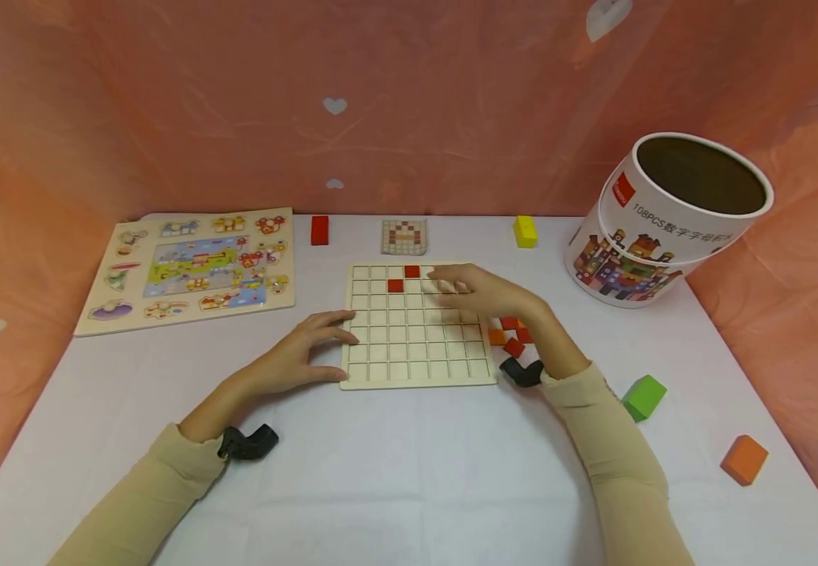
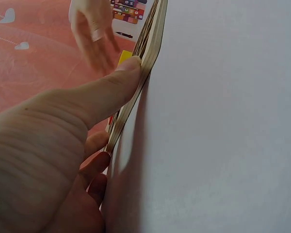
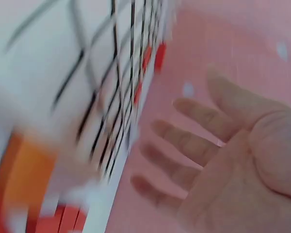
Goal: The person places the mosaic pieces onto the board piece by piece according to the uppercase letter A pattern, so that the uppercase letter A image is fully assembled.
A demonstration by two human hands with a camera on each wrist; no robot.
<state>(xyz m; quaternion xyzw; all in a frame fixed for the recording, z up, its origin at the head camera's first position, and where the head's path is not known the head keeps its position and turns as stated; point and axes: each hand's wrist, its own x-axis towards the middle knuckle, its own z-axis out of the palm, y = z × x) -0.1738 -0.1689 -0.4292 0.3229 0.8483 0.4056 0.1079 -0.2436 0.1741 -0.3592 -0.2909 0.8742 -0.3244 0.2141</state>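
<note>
Grid board [image 1: 419,346], a pale wooden tray of square cells, is lying flat near the middle of the white table [image 1: 409,472], with two red tiles [image 1: 404,278] sitting in its far rows. Largest of the surroundings, the cardboard tub [image 1: 652,236] is standing tilted and open-mouthed at the far right, and a picture peg puzzle [image 1: 189,267] is lying at the far left.

The left hand [image 1: 306,350] is resting on the table against the board's left edge, fingers straight and close together; the left wrist view is showing its thumb [image 2: 111,90] pressing the board's side. The right hand [image 1: 482,295] is hovering over the board's far right cells, fingers loosely spread and holding nothing, as the blurred right wrist view is also showing [image 3: 223,160].

A small pattern card [image 1: 405,237] is lying just beyond the board. A cluster of red and orange tiles [image 1: 510,334] is sitting just beside the board's right edge, under the right wrist. A green block [image 1: 643,397] and an orange block [image 1: 744,459] are lying well apart at the near right, while a red block [image 1: 320,230] and a yellow block [image 1: 525,231] are standing along the far edge.
</note>
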